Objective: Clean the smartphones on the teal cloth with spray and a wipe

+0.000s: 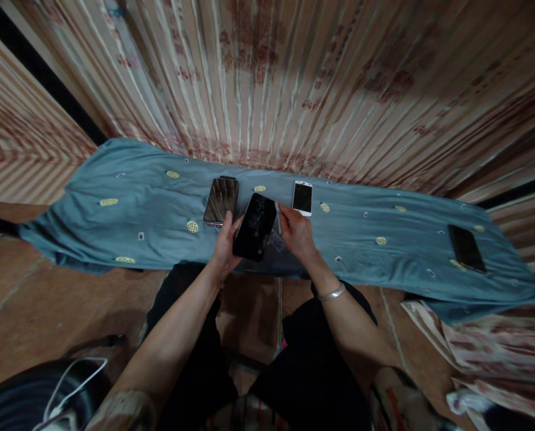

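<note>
Blue cloth lies under everything, probably cushioning the glass. From my end, the left hand grips the black phone's edge, leaving its smudged screen exposed; the right hand bunches its fingertips opposite, but I can't tell whether they pinch phone or pale strip. Stacked phones and a smaller white phone sit either side, seemingly for easy reach.

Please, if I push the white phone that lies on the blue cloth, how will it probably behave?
The white phone looks like a rigid slab, so it should not bend. Lying flat, it would probably slide rather than roll or tip. The blue cloth has wrinkles, so it may bunch up and slow the phone.
</note>
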Demonstrator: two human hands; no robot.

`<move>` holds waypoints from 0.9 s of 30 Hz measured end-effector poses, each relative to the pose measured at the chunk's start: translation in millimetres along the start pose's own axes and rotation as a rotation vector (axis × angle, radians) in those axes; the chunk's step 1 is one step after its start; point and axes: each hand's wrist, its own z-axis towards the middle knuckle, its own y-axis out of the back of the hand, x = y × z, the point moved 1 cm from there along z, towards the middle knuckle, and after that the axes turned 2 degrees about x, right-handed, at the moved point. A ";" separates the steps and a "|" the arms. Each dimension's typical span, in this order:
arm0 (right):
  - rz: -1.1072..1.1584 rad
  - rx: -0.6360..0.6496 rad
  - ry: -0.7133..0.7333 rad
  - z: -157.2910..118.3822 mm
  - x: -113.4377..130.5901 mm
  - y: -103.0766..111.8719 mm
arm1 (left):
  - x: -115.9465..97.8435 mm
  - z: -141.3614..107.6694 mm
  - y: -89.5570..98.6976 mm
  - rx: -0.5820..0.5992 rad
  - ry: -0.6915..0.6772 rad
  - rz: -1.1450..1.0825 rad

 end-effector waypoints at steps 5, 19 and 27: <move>-0.005 0.019 0.015 -2.1 5.2 -2.2 | 0.7 -1.0 -1.6 -0.065 -0.011 -0.031; -0.052 0.232 0.041 -1.4 25.2 0.4 | -3.4 -10.2 1.1 -0.073 -0.080 -0.015; -0.051 0.285 0.037 7.0 32.8 14.5 | -12.6 -18.5 7.9 -0.071 -0.044 0.021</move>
